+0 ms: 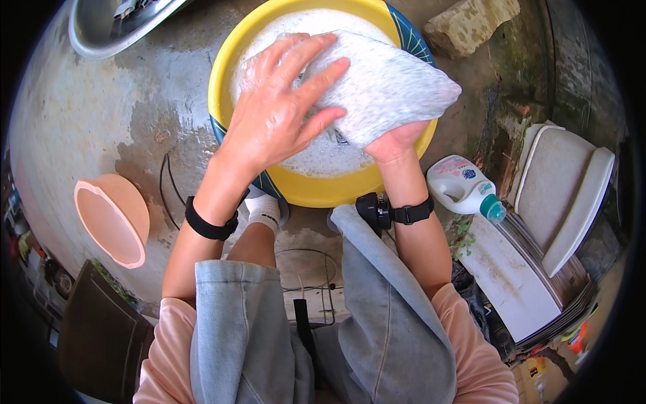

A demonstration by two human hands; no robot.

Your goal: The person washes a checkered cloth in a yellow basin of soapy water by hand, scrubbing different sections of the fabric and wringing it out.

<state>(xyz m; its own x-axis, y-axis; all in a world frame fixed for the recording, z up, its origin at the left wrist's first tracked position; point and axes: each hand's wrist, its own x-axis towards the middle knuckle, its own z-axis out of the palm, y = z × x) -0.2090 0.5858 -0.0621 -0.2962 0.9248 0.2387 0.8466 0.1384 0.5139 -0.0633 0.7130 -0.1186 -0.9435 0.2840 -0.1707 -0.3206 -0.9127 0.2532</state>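
Now | left hand (pixel 274 108) splayed | right hand (pixel 398 141), grip hidden by cloth (pixel 390 84) | bottle (pixel 459 183), stone (pixel 471 25) beside basin (pixel 324 192)

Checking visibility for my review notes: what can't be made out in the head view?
All in the head view:
Right hand: fingers hidden by the grey-flecked cloth.
Left hand: palm hidden, since its back faces the camera.
Yellow washtub: bottom hidden by white suds, cloth and hands.
Metal basin: cut off by the picture's top edge, its contents only partly shown.
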